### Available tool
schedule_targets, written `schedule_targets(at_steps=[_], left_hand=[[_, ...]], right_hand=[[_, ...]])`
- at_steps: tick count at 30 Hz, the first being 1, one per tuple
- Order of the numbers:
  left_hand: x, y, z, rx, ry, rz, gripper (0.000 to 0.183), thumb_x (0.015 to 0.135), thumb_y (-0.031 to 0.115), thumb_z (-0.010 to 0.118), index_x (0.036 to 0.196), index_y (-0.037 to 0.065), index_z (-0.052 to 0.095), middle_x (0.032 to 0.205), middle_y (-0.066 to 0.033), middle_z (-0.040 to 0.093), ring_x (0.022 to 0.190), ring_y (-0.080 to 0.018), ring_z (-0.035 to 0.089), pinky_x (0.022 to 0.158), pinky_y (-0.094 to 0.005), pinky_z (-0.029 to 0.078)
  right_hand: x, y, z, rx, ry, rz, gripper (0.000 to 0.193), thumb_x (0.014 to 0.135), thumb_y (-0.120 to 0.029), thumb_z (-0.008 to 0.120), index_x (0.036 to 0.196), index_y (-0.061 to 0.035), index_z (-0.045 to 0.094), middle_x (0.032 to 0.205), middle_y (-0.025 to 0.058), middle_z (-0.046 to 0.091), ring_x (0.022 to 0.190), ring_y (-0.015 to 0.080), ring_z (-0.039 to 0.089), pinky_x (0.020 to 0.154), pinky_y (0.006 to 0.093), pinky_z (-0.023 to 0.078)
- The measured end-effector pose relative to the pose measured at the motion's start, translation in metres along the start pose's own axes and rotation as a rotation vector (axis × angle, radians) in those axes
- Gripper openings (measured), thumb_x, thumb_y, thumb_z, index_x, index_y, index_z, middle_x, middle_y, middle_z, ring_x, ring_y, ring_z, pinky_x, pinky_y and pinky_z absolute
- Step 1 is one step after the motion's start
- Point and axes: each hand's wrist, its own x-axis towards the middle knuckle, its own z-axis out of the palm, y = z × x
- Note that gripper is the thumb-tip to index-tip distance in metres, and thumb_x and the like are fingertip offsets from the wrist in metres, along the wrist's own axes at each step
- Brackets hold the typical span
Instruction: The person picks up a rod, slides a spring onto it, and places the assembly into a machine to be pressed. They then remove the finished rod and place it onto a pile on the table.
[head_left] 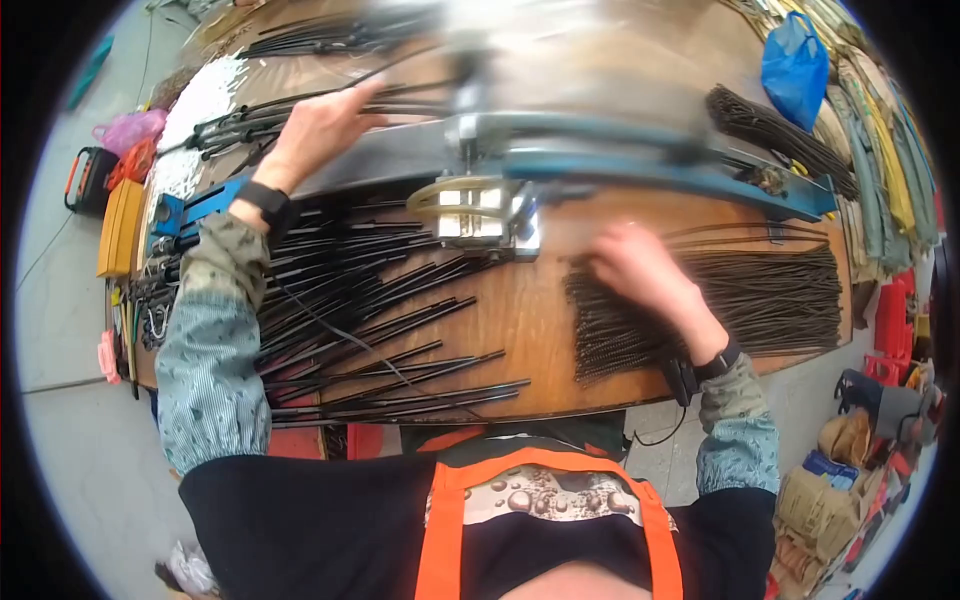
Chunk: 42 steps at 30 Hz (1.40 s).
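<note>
Nearest, bright orange apron straps (441, 540) cross a black top (300, 515), well behind the fingers of both hands. Ahead is the edge of a brown wooden table (545, 385). Slim, glossy black rods (400, 312) fan across it, on the near side of the left fingers. To the right lies a dense bundle of thin, dark brown wiry rods (765, 300), its upper left end just under the right fingers. The right hand (642, 268) is blurred, its fingers bent together in a narrow curl; whether they pinch a rod I cannot tell. Left of those fingers stands a small metal block with bright, lit squares (470, 215), and beyond them runs a long blue metal beam (640, 180), smeared by blur. Farther out, the left hand (325, 125) reaches over more black rods (235, 128), thumb and forefinger a little apart at them; their grip is unclear. Left of these fingers is a heap of short white tubes (205, 110). Far right of both hands, a blue plastic bag (795, 72) sits near stacked cloth; any print on the packages (825, 512) at the right is too small to read.
</note>
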Motion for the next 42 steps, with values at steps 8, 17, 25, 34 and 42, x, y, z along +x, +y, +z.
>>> schedule_targets(at_steps=[8, 17, 25, 34, 42], left_hand=[[-0.01, -0.017, 0.003, 0.085, -0.35, -0.49, 0.032, 0.088, 0.025, 0.064, 0.118, 0.017, 0.057, 0.096, -0.0137, 0.069, 0.094, -0.0361, 0.065, 0.076, -0.0445, 0.053], [-0.128, 0.125, -0.052, 0.118, -0.332, -0.374, 0.015, 0.082, 0.022, 0.069, 0.085, 0.01, 0.061, 0.08, -0.0101, 0.065, 0.082, -0.0317, 0.065, 0.068, -0.0442, 0.052], [-0.203, 0.125, -0.027, 0.087, -0.003, -0.232, 0.02, 0.083, 0.02, 0.068, 0.089, 0.006, 0.055, 0.081, -0.0106, 0.058, 0.081, -0.0293, 0.062, 0.069, -0.0393, 0.05], [-0.166, 0.158, -0.031, -0.142, -0.118, -0.066, 0.016, 0.089, 0.021, 0.062, 0.102, 0.011, 0.058, 0.077, -0.008, 0.056, 0.073, -0.0274, 0.063, 0.057, -0.0394, 0.052], [-0.102, 0.212, -0.059, -0.165, -0.112, 0.028, 0.033, 0.088, 0.025, 0.067, 0.121, 0.022, 0.063, 0.065, -0.0076, 0.053, 0.05, -0.0271, 0.059, 0.043, -0.0382, 0.047]], right_hand=[[0.0, -0.008, 0.005, 0.015, -0.075, -0.003, 0.014, 0.079, -0.011, 0.067, 0.09, -0.0034, 0.063, 0.087, 0.0148, 0.06, 0.087, 0.036, 0.059, 0.074, 0.0431, 0.05], [0.002, -0.033, 0.005, 0.366, 0.129, 0.086, 0.01, 0.087, -0.011, 0.067, 0.089, -0.0012, 0.065, 0.078, 0.0145, 0.061, 0.075, 0.0307, 0.059, 0.068, 0.0372, 0.047], [-0.01, -0.034, 0.002, 0.648, 0.035, 0.208, 0.016, 0.091, -0.014, 0.065, 0.094, 0.0022, 0.066, 0.073, 0.0052, 0.058, 0.07, 0.0093, 0.053, 0.063, 0.025, 0.043], [-0.01, -0.04, 0.004, 0.342, -0.043, 0.176, 0.018, 0.089, -0.019, 0.067, 0.091, -0.0018, 0.07, 0.076, 0.0169, 0.064, 0.067, 0.0253, 0.062, 0.064, 0.0339, 0.048], [0.002, -0.089, 0.012, 0.532, 0.473, -0.007, 0.016, 0.083, -0.02, 0.073, 0.091, -0.0067, 0.072, 0.081, 0.009, 0.069, 0.073, 0.0267, 0.064, 0.066, 0.0357, 0.051]])
